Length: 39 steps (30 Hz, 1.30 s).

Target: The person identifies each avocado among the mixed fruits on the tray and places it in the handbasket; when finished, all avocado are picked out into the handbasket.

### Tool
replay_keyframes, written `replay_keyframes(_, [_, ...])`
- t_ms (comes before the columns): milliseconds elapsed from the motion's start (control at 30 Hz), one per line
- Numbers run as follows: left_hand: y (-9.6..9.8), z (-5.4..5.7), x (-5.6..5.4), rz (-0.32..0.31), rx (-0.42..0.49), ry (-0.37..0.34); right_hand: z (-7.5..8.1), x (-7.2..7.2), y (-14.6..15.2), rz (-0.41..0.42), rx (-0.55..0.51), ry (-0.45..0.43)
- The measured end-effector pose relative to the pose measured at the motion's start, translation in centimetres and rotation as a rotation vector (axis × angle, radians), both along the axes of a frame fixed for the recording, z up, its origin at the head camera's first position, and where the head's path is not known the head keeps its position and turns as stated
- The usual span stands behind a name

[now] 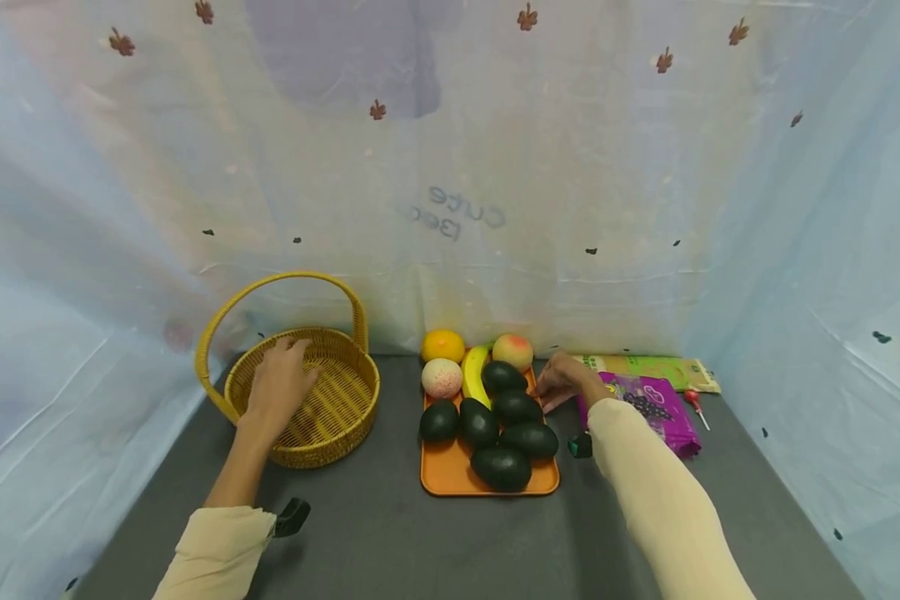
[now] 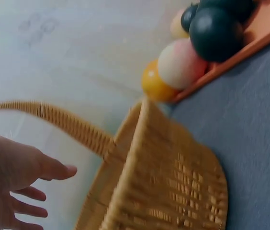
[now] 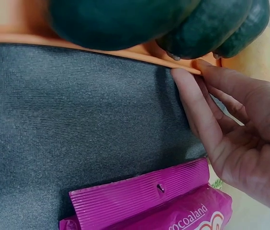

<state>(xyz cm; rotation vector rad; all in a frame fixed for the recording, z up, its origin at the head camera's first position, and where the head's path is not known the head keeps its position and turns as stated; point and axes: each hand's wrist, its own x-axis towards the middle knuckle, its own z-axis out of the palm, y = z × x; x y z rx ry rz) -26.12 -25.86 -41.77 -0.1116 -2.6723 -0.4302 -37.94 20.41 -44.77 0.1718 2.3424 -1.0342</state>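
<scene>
My left hand (image 1: 276,385) is over the yellow wicker basket (image 1: 371,392), whose tall handle arches above it. In the left wrist view its fingers (image 2: 29,211) are spread loosely, apart from the basket wall, with nothing in them. My right hand (image 1: 566,379) pinches the right rim of the orange tray (image 1: 441,481) near its far end, thumb and finger at the edge in the right wrist view. The tray bears several dark green avocados (image 1: 501,468), a banana (image 1: 475,375), a yellow-orange fruit (image 1: 442,345), a pale pink-speckled fruit (image 1: 442,378) and a peach (image 1: 512,352).
Right of the tray lies a purple grape-print packet (image 1: 656,408), with a green packet (image 1: 645,367) behind it. A small red-handled tool (image 1: 692,398) lies beside them. Pale curtains (image 1: 555,167) enclose the dark table (image 1: 375,533) at the back and sides.
</scene>
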Motion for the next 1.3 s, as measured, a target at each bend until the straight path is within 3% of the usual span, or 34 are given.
replay_keyframes(100, [1.6, 0.4, 0.5, -0.056, 0.004, 0.039, 0.1, -0.1, -0.2, 0.001, 0.005, -0.017])
replay_keyframes(300, [5.6, 0.8, 1.9, -0.144, -0.003, 0.186, 0.1, -0.2, -0.4, -0.009, 0.017, -0.044])
replay_keyframes(467, [9.6, 1.1, 2.9, -0.263, 0.001, 0.212, 0.3, -0.3, -0.2, -0.006, 0.037, -0.037])
replay_keyframes(733, [14.9, 0.6, 4.0, -0.472, -0.024, 0.180, 0.0, -0.5, 0.0, -0.008, 0.028, -0.041])
replay_keyframes(967, [17.7, -0.4, 4.7, -0.568, -0.076, 0.134, -0.2, -0.6, -0.2, -0.004, 0.029, -0.053])
replay_keyframes(1300, [20.3, -2.5, 4.9, -0.813, -0.165, -0.061, -0.1, -0.8, -0.2, -0.018, 0.059, -0.062])
